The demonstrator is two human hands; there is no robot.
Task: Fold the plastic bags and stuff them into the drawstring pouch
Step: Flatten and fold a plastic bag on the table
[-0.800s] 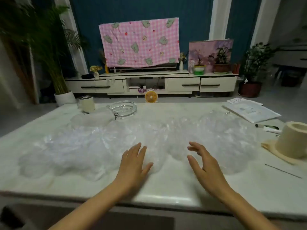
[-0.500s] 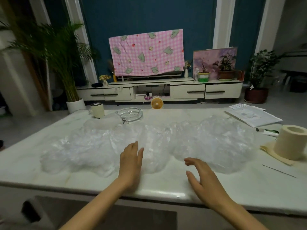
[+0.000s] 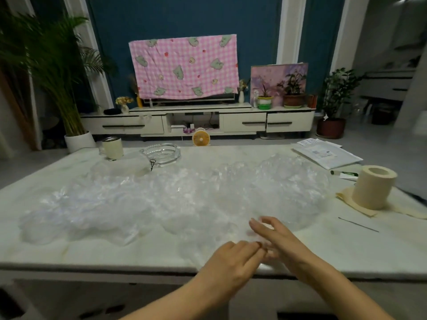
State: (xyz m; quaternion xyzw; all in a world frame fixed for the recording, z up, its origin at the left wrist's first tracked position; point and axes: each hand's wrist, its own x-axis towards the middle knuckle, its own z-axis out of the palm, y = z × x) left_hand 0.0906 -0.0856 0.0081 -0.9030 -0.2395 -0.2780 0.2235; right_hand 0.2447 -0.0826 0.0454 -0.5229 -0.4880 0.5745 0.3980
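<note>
My left hand (image 3: 233,262) and right hand (image 3: 284,241) are bare, with no gloves, rings or wristbands visible. Both forearms are uncovered to the frame edge at 6 o'clock; no sleeve shows. Fingers (image 3: 270,221) are slender. The fingertips are motion-blurred, so nail detail cannot be determined. A small dark spot near one left fingertip cannot be identified.

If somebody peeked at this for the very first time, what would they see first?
Probably the big crinkly heap of clear plastic bags spread across the middle of the pale table. Next, the left hand and right hand close together at the near edge of the heap. Far behind, a pink checked cloth hangs against the dark blue wall.
</note>
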